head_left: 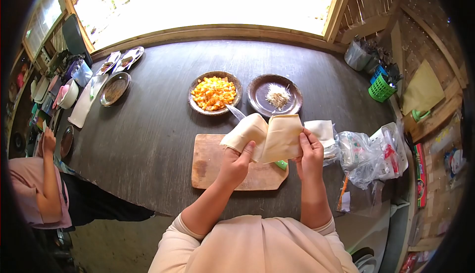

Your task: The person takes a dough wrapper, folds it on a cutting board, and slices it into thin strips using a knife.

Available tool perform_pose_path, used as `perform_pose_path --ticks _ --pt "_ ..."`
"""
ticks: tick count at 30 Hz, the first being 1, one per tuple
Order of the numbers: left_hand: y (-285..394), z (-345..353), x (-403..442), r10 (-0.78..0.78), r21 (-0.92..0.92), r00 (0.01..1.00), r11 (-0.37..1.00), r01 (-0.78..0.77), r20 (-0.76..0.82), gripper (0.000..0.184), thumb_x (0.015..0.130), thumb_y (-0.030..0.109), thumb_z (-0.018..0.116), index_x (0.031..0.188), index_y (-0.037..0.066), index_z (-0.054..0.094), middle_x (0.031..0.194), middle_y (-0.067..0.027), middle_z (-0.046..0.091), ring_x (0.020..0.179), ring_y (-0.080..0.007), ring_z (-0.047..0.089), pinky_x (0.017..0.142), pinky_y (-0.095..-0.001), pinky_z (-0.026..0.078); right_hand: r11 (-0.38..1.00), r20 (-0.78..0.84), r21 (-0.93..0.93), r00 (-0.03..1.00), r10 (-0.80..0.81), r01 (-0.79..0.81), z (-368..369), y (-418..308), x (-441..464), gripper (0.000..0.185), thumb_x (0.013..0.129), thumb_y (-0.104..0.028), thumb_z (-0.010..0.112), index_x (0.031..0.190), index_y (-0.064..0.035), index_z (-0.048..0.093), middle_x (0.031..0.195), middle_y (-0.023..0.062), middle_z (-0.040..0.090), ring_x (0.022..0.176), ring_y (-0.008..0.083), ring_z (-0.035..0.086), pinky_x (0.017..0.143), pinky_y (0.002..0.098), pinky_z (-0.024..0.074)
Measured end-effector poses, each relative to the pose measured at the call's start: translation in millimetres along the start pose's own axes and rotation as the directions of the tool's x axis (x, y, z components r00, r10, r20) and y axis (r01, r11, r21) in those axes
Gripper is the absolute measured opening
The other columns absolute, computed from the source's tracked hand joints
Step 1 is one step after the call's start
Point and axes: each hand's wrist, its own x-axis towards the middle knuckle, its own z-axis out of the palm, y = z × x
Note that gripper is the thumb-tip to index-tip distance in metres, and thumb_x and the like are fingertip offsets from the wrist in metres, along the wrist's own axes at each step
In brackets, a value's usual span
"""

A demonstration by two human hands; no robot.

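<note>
My left hand [238, 163] grips a stack of thin pale square sheets [245, 133], thumb on top. In my right hand [310, 153] is the right edge of another pale sheet [283, 137], pinched between thumb and fingers; the sheets meet in the middle. Both hands are above a wooden cutting board [213, 166]. A knife with a green handle [281, 164] lies partly hidden under the sheets, its blade tip showing near a bowl of orange diced food [214, 94]. Beside that bowl, a dark plate [257, 87] holds a small heap of pale shreds [278, 96].
More white sheets [321, 132] and clear plastic bags [366, 154] lie on the right. A green basket [381, 89] stands at the back right. An empty brown plate [115, 89] and small dishes are at the left, where another person [39, 189] stands.
</note>
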Motion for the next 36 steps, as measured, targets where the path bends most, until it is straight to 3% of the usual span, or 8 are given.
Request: perform_pose_path --ticks 6,9,12,19,21,29,32,36 --pt "0.6 -3.1 -0.3 -0.008 0.022 1.000 1.000 0.007 0.021 0.029 0.098 0.011 0.054 0.124 -0.002 0.055 0.110 -0.0049 0.062 0.095 -0.0109 0.060 0.079 -0.0270 0.051 1.000 -0.042 -0.004 0.999 -0.012 0.012 -0.2 0.2 2.0 0.023 0.099 -0.010 0.048 0.117 0.0007 0.060 0.090 0.0032 0.068 0.062 0.0060 0.061 0.045 0.0194 0.0458" --pt "2.9 -1.6 -1.1 -0.025 0.029 1.000 0.999 0.025 0.012 0.029 0.098 0.012 0.054 0.124 -0.002 0.055 0.110 -0.0054 0.063 0.095 -0.0116 0.060 0.079 -0.0278 0.052 1.000 0.027 -0.002 0.999 -0.028 0.028 -8.5 6.1 5.4 0.024 0.099 -0.010 0.048 0.119 0.0011 0.058 0.095 0.0046 0.067 0.071 0.0079 0.064 0.053 0.0211 0.0524" --pt "-2.5 -2.6 1.2 -0.021 -0.010 1.000 1.000 0.021 -0.006 0.028 0.098 0.012 0.054 0.123 -0.002 0.055 0.109 -0.0059 0.063 0.095 -0.0122 0.061 0.079 -0.0280 0.052 0.996 0.051 0.085 0.999 -0.006 0.001 -9.8 14.9 7.4 0.027 0.100 -0.008 0.046 0.125 0.0006 0.053 0.106 0.0084 0.065 0.091 0.0144 0.067 0.075 0.0292 0.0598" --pt "-0.5 -5.8 1.4 -0.032 -0.029 0.999 0.999 0.031 -0.024 0.028 0.098 0.012 0.054 0.123 -0.002 0.055 0.109 -0.0062 0.063 0.095 -0.0122 0.061 0.079 -0.0278 0.052 0.960 0.156 0.272 0.988 0.021 -0.063 -13.2 29.4 9.8 0.034 0.100 -0.007 0.045 0.134 -0.0037 0.043 0.105 0.0083 0.066 0.087 0.0128 0.068 0.073 0.0281 0.0595" --pt "-2.3 -9.4 2.9 -0.059 -0.025 0.998 0.998 0.059 0.008 0.033 0.098 0.010 0.053 0.128 -0.002 0.050 0.119 -0.0094 0.060 0.103 -0.0170 0.062 0.086 -0.0301 0.052 0.955 0.135 0.278 0.989 0.064 -0.100 -8.8 27.7 8.5 0.035 0.099 -0.007 0.045 0.134 -0.0040 0.042 0.106 0.0087 0.066 0.088 0.0133 0.068 0.074 0.0283 0.0594" --pt "-1.0 -9.7 3.4 -0.062 -0.026 0.998 0.998 0.062 -0.018 0.032 0.098 0.010 0.053 0.128 -0.001 0.051 0.118 -0.0087 0.061 0.104 -0.0165 0.062 0.085 -0.0294 0.053 0.932 0.141 0.313 0.980 0.142 -0.180 -1.4 25.6 5.3 0.036 0.097 -0.003 0.047 0.133 -0.0049 0.045 0.105 0.0081 0.064 0.094 0.0144 0.066 0.079 0.0293 0.0585" --pt "-1.5 -10.3 3.7 -0.065 -0.020 0.998 0.998 0.064 -0.026 0.032 0.098 0.010 0.053 0.128 -0.001 0.050 0.118 -0.0086 0.061 0.104 -0.0168 0.062 0.085 -0.0296 0.053 0.938 0.131 0.313 0.985 0.115 -0.151 -1.0 25.1 4.5 0.037 0.097 -0.005 0.048 0.134 -0.0044 0.044 0.110 0.0105 0.064 0.097 0.0162 0.066 0.078 0.0294 0.0584" --pt "1.4 -6.3 3.5 -0.087 -0.059 0.994 0.995 0.084 -0.061 0.034 0.098 0.009 0.053 0.130 -0.001 0.048 0.122 -0.0089 0.058 0.108 -0.0174 0.061 0.089 -0.0308 0.052 0.859 0.297 0.477 0.954 0.039 -0.184 3.5 19.4 -2.8 0.044 0.098 -0.020 0.052 0.138 -0.0051 0.039 0.124 0.0124 0.058 0.113 0.0213 0.060 0.094 0.0377 0.0520"
